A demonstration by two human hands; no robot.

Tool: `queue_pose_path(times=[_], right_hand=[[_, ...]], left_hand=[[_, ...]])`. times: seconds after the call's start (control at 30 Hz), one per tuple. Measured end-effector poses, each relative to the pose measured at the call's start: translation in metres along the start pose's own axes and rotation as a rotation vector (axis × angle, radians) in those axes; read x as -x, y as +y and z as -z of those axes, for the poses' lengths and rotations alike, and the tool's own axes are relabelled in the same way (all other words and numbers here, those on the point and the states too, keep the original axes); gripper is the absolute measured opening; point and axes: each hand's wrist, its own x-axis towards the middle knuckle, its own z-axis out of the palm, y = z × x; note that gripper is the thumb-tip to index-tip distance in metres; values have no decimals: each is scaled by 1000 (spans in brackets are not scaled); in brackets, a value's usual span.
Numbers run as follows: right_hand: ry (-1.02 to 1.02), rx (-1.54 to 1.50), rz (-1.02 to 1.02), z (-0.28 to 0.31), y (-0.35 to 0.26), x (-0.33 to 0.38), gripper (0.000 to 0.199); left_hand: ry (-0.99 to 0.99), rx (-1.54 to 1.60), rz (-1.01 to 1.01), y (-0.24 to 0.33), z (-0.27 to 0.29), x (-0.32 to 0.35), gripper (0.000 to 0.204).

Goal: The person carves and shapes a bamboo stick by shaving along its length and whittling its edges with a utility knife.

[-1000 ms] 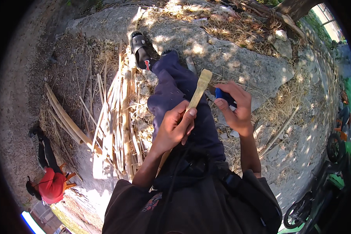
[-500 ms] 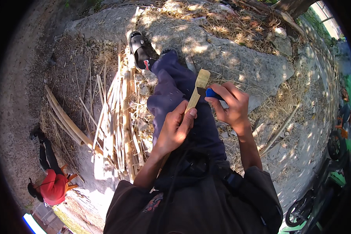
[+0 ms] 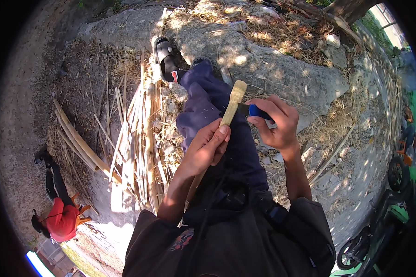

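Wooden strip: it slanted over dark trousers, its squared tip pointing away from the wearer.
Left hand: it was closed around the strip, thumb on top.
Knife: its blade sat at the strip's right edge; I couldn't tell if they touched.
Right hand: its fingers were curled around the blue handle.
Pale strips: many lay left of the trousers.
Far left: 1 person in red sat well apart.
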Motion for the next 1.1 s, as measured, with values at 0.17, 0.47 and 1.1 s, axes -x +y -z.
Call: queue_pose_path(times=[0.17, 0.47, 1.1], right_hand=[[-71, 45, -2, -13, 2, 7, 32], [43, 179, 75, -24, 9, 3, 29], [-376, -681, -368, 1, 13, -1, 38]], left_hand=[[-20, 36, -4, 0, 0, 1, 37], [38, 30, -8, 1, -3, 0, 38], [-26, 67, -11, 17, -2, -1, 37]])
